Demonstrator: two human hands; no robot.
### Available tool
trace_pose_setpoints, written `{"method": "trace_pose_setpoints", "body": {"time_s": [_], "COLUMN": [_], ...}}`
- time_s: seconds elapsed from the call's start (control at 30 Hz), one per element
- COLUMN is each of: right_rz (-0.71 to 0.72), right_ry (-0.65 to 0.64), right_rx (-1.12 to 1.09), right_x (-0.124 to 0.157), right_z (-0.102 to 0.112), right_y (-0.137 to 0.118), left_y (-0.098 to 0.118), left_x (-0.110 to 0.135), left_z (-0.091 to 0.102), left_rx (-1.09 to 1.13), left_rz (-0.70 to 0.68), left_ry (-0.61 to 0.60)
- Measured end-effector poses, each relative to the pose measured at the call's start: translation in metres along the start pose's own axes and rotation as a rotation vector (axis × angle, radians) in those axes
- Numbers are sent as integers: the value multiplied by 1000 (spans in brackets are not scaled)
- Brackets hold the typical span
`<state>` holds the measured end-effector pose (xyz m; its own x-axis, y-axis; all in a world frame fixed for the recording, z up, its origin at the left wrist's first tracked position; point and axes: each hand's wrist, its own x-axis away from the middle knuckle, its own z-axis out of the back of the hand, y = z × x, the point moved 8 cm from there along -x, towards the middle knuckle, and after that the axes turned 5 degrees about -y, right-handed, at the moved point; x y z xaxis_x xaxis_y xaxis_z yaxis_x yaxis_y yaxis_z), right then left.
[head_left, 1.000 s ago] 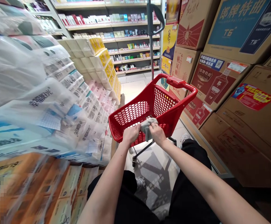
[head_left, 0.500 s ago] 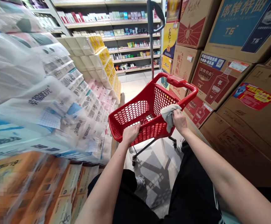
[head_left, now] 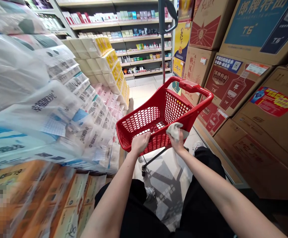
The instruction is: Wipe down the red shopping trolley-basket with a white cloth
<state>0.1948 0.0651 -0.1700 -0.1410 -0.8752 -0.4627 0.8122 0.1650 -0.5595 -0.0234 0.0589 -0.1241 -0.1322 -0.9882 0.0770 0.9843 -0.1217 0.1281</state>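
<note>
One bare left hand [head_left: 140, 143] curls its fingers over the near rim [head_left: 159, 131] of a red, perforated plastic shopping cart [head_left: 162, 111]; the bare right hand [head_left: 177, 144] grips a crumpled pale-grey cloth [head_left: 175, 129] in its fingers at the cart's near side. The cloth has just shifted away from the cart's handle [head_left: 192, 86], covering a different stretch.

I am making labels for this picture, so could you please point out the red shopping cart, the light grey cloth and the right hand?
Red shopping cart [head_left: 159, 140]: head view, near side wall.
Light grey cloth [head_left: 175, 128]: head view, upper part.
Right hand [head_left: 177, 143]: head view, middle of the hand.
</note>
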Motion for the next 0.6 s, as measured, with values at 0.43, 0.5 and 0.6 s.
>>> {"method": "trace_pose_setpoints", "body": {"time_s": [0.43, 0.5, 0.6], "right_rz": [-66, -229, -313], "right_ry": [-76, -3, 43], "right_rx": [87, -18, -117], "right_x": [-3, -1, 2], "right_z": [-7, -9, -19], "right_y": [31, 68, 100], "left_y": [4, 5, 6], "left_x": [4, 5, 5], "left_z": [4, 5, 5], "left_rx": [-14, -21, -17], "left_rz": [-28, -19, -14], "left_ry": [43, 41, 24]}}
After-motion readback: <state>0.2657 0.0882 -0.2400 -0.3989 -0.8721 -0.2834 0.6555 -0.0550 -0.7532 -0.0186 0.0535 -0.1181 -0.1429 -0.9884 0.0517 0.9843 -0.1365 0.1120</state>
